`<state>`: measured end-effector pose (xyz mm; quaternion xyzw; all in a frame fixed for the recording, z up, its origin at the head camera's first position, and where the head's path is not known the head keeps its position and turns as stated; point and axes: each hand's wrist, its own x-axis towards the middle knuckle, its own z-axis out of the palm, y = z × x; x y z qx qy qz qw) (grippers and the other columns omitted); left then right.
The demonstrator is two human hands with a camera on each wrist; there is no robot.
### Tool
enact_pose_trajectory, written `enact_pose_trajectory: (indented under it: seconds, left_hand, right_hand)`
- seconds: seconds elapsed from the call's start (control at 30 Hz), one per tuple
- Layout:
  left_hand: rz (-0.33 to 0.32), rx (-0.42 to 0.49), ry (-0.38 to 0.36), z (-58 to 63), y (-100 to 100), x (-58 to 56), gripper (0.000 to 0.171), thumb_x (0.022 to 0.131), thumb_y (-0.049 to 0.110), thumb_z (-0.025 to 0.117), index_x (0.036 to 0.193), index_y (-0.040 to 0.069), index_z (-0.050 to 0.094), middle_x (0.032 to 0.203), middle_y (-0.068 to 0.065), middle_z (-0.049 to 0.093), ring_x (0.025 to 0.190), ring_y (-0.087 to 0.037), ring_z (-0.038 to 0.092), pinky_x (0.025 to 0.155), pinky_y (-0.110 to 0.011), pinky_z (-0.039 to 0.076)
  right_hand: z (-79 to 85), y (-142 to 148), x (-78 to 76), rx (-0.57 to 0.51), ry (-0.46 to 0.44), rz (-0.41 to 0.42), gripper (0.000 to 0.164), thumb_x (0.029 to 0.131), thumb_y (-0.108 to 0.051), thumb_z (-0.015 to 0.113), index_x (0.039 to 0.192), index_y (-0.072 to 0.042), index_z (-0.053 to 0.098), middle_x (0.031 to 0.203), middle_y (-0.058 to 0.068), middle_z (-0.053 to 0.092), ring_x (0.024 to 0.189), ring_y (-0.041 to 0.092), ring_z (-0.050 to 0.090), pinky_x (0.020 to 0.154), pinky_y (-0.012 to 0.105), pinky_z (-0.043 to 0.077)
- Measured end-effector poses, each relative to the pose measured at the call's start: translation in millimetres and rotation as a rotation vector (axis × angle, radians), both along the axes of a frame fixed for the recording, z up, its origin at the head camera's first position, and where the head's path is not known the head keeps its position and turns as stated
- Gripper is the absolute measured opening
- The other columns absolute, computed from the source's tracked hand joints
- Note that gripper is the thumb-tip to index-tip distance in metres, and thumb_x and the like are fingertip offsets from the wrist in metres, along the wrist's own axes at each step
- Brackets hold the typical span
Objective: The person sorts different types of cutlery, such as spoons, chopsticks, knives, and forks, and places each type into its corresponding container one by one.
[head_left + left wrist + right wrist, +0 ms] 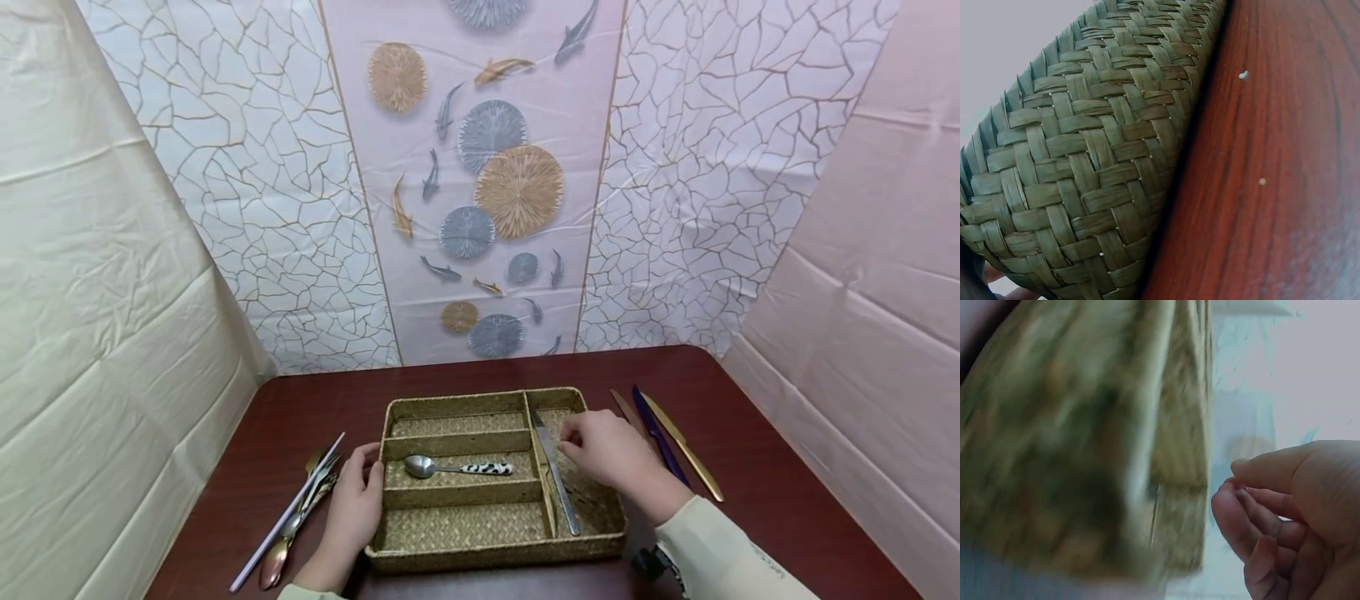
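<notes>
A woven tray (498, 552) with several compartments stands on the table. My left hand (354, 504) rests against its left wall; in the left wrist view, fingertips (1013, 292) show at the corner of the woven side. A spoon (422, 467) with a black-and-white patterned handle lies in the middle left compartment. In the long right compartment lies a silver table knife (558, 479), close along the divider. My right hand (603, 446) hovers over that compartment, to the right of the knife. Its fingers are loosely bent, thumb near the index finger, nothing between them in the right wrist view.
Left of the tray lies a pile of spoons (276, 560) and forks with pale chopsticks (288, 510) across it. To the right are a gold knife (686, 450), a dark blue knife (660, 437) and a copper-coloured knife (628, 412). Patterned curtains hang behind the table (330, 400).
</notes>
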<state>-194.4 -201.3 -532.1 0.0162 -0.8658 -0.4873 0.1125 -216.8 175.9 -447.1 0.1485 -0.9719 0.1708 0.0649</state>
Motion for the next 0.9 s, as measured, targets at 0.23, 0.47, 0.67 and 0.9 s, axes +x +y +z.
enact_pose_trajectory:
  seconds: [0.23,0.47,0.67,0.9]
  left_hand:
    - [0.006,-0.009,0.011,-0.1,-0.4,-0.4,0.032,0.103,0.016,0.048,0.134,0.010,0.052,0.122,-0.018,0.055,0.106,-0.028,0.056,0.085,-0.053,0.051]
    - [0.000,-0.007,0.012,0.1,0.7,-0.6,0.032,0.103,0.016,0.047,0.134,0.009,0.052,0.121,-0.018,0.055,0.106,-0.028,0.056,0.085,-0.053,0.050]
    - [0.002,-0.011,0.002,0.9,0.7,0.1,0.032,0.103,0.017,0.047,0.135,0.010,0.051,0.122,-0.018,0.055,0.106,-0.028,0.056,0.085,-0.053,0.050]
    - [0.003,-0.011,0.008,0.0,0.1,0.7,0.032,0.103,0.016,0.047,0.134,0.010,0.051,0.123,-0.018,0.055,0.107,-0.028,0.056,0.086,-0.053,0.050]
  right_hand:
    - [-12.9,33.9,-9.0,0.066,-0.001,-0.098,0.008,0.088,-0.024,0.069,0.080,-0.023,0.070,0.066,-0.009,0.062,0.049,0.010,0.048,0.044,0.033,0.041]
    - [-12.3,47.2,-12.2,0.003,-0.003,-0.063,0.006,0.089,-0.025,0.069,0.087,-0.020,0.073,0.066,-0.008,0.062,0.050,0.009,0.048,0.047,0.033,0.042]
    - [-16.8,55.8,-15.7,0.002,0.011,-0.081,0.009,0.091,-0.022,0.064,0.082,-0.020,0.068,0.058,-0.007,0.056,0.049,0.012,0.046,0.046,0.034,0.039]
    - [-19.7,74.5,-18.1,0.068,-0.086,-0.175,0.010,0.090,-0.024,0.065,0.082,-0.019,0.066,0.062,-0.002,0.058,0.052,0.017,0.050,0.046,0.038,0.041]
